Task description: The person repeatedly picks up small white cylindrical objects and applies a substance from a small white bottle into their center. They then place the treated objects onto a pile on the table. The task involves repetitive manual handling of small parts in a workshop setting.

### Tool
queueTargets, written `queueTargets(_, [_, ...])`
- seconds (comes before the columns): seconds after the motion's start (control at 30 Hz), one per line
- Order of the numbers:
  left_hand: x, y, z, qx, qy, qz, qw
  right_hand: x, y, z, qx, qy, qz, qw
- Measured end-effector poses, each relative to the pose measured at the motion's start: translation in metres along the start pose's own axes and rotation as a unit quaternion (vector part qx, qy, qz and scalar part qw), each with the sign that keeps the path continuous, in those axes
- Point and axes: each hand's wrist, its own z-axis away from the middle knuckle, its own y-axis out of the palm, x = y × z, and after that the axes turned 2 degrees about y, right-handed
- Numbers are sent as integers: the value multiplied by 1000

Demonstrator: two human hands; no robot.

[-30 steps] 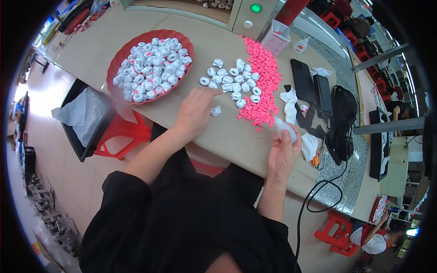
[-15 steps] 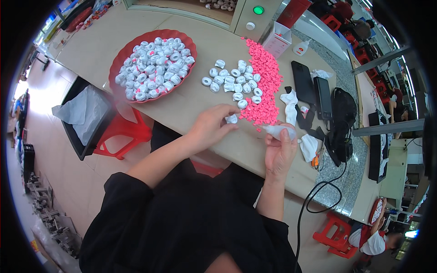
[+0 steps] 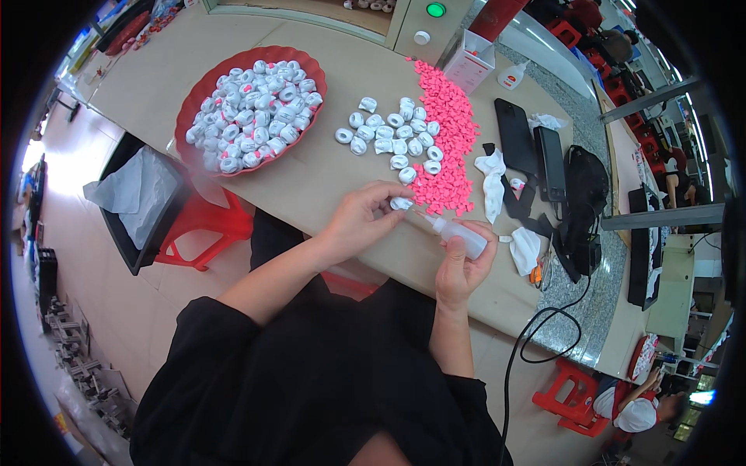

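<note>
One bottle (image 3: 460,235), gripped by the right hand (image 3: 461,275), has neared the white piece (image 3: 401,203) the left hand (image 3: 359,215) pinches.

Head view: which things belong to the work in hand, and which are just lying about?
Likely part of the work:
small white piece, in the left hand
squeeze bottle, in the right hand
loose white pieces
pink pieces
red bowl of white pieces

Probably just lying about:
flat black device
thicker black device
crumpled white scrap

From afar, I saw a loose black fabric top (image 3: 311,380) with wide black sleeves (image 3: 219,326), bare forearms (image 3: 280,279), and a bare left hand (image 3: 359,219) and right hand (image 3: 460,273).
</note>
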Motion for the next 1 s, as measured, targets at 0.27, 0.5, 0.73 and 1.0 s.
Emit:
queueTargets(0.27, [-5,4,0,-26,-21,57,998,1,0,2,25,-21,64,997])
queueTargets(0.5, [-5,3,0,-34,-24,81,996,2,0,2,36,-18,83,996])
queueTargets(0.73, [-2,3,-1,-33,-22,91,995,1,0,1,45,-18,95,994])
queueTargets(1.0, [-2,3,-1,-30,-29,107,993,4,1,1,45,-10,94,995])
